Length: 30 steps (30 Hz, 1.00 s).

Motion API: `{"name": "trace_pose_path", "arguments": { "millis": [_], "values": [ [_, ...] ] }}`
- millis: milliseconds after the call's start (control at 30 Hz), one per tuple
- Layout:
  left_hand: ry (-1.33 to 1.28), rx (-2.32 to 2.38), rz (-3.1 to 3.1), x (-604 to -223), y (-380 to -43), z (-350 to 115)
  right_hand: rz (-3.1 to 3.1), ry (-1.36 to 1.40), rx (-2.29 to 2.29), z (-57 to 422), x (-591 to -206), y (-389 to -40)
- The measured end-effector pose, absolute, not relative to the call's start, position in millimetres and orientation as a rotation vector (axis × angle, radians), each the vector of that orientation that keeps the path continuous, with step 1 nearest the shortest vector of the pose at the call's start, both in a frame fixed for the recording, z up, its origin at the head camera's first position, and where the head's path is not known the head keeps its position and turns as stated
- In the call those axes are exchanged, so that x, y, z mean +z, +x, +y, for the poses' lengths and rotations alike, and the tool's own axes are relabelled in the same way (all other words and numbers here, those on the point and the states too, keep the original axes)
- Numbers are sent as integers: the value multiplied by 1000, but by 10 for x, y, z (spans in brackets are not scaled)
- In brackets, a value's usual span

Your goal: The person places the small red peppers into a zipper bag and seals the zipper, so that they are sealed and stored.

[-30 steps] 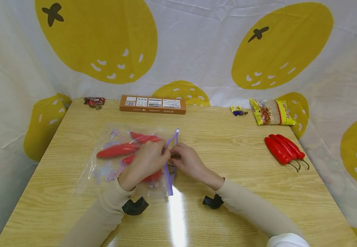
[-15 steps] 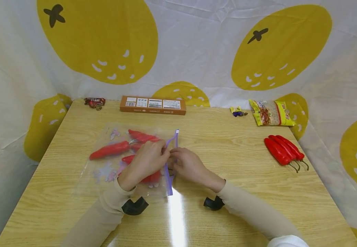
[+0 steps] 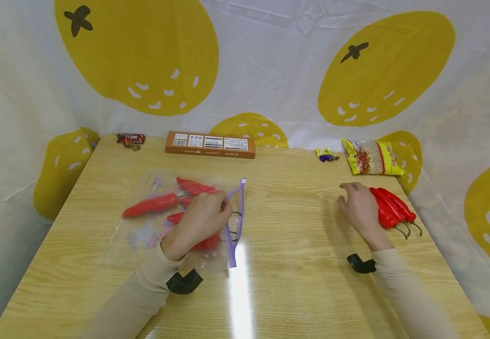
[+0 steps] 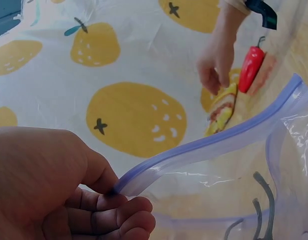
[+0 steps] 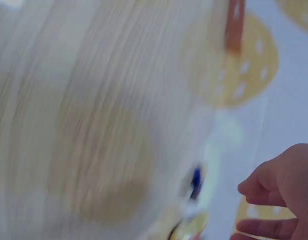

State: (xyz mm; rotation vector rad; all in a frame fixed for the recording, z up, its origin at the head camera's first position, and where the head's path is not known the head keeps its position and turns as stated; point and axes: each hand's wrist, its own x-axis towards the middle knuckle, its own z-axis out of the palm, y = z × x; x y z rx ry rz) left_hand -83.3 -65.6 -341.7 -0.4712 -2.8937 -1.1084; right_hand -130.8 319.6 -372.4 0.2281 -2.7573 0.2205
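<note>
My left hand [image 3: 200, 219] pinches the purple zip edge [image 4: 213, 141] of a clear zip-lock bag [image 3: 119, 242] lying on the table. In the left wrist view the bag's mouth gapes, with thin green stems [image 4: 267, 202] inside. Several red chili peppers [image 3: 151, 205] lie in the bag, some partly covered by my left hand. My right hand [image 3: 359, 209] is above the table on the right, fingers loosely bent around nothing. Just beside it lie more red chili peppers [image 3: 401, 205], partly hidden behind the hand. The right wrist view is blurred, but shows thumb and fingers [image 5: 266, 227] apart.
At the back stands a brown box [image 3: 209, 144]. A yellow snack packet [image 3: 372, 157] and small wrapped candies [image 3: 326, 155] sit at the back right. Red-wrapped sweets [image 3: 130, 140] lie in the back left corner. A patterned cloth [image 3: 266, 70] hangs behind the table [image 3: 296, 282].
My right hand has left the bag's mouth and moved right to the loose chili peppers. One chili pepper slid farther left inside the bag. My left hand has kept its hold on the zip edge.
</note>
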Motion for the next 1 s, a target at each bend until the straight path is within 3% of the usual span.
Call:
{"name": "trace_pose_path", "arguments": {
  "millis": [233,433,733,1000],
  "values": [
    [-486,-1085,-2892,-3432,-839,-651,-2950,-229,10,3968,-3804,-1194],
    [-481,-1080,-2891,-3430,-835,-659,-3042,-281,-31,4106,-3895,-1142],
    [-484,-1081,-2887,-3436,-834,-658,-3076,-232,48,3967,-3867,-1136],
    [-492,-1084,-2885,-3428,-838,-656,-3024,-48,339,3237,-3605,-1130]
  ]
}}
